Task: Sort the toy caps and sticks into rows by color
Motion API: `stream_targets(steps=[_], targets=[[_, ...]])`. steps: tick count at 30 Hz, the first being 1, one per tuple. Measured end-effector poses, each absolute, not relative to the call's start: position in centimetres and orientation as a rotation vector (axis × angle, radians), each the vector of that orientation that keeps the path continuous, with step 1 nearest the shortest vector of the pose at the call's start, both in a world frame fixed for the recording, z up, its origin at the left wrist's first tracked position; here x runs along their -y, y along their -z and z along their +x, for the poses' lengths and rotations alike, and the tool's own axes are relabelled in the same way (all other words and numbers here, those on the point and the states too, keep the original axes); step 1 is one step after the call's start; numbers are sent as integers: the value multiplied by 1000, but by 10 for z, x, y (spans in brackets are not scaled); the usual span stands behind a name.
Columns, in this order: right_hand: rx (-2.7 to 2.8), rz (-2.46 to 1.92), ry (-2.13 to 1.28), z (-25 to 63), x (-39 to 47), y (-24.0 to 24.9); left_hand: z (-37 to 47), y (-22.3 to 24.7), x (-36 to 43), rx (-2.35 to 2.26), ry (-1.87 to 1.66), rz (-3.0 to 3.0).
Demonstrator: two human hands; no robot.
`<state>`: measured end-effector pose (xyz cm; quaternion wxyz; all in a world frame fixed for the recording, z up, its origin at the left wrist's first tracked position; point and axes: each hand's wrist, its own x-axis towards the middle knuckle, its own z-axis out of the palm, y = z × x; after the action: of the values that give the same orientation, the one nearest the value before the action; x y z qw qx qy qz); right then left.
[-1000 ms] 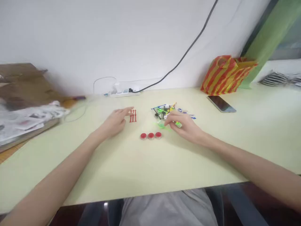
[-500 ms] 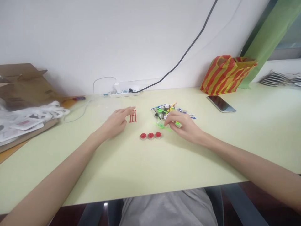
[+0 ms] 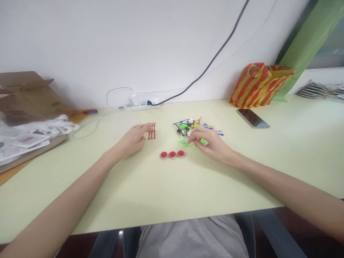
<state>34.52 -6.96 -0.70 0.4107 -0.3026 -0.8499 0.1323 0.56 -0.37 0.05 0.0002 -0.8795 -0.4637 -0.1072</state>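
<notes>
My left hand (image 3: 133, 139) is open, its index finger stretched over the upper part of several small red pieces (image 3: 152, 134) lined up on the table. My right hand (image 3: 206, 141) has its fingers bent together at the front right of a tangled pile of coloured plastic parts (image 3: 188, 125). Its fingertips are beside a green part (image 3: 184, 142); whether they grip anything is too small to tell. Three round red-topped pieces (image 3: 172, 154) sit in a row between the hands, nearer the front edge.
A phone (image 3: 253, 118) and a red-and-yellow striped bag (image 3: 260, 86) are at the back right. Behind the pieces lies a power strip (image 3: 142, 106) with a black cable. At the left are a cardboard box (image 3: 32, 95) and white packaging (image 3: 34, 138).
My left index finger has shifted slightly and now covers more of the red pieces' upper ends. My right hand has hardly moved.
</notes>
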Motion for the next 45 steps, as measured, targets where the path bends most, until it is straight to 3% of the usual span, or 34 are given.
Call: stream_targets(steps=[26,33,45], targets=[[2085,-815,-323,346,67,6,3,-3,5,1424,405,-2719],[2024,-1050,-123,361,45,13,14,-3,16,1409,609,-2688],[2098,-1351,-40,379,29,5,52,-7,56,1102,556,-2907]])
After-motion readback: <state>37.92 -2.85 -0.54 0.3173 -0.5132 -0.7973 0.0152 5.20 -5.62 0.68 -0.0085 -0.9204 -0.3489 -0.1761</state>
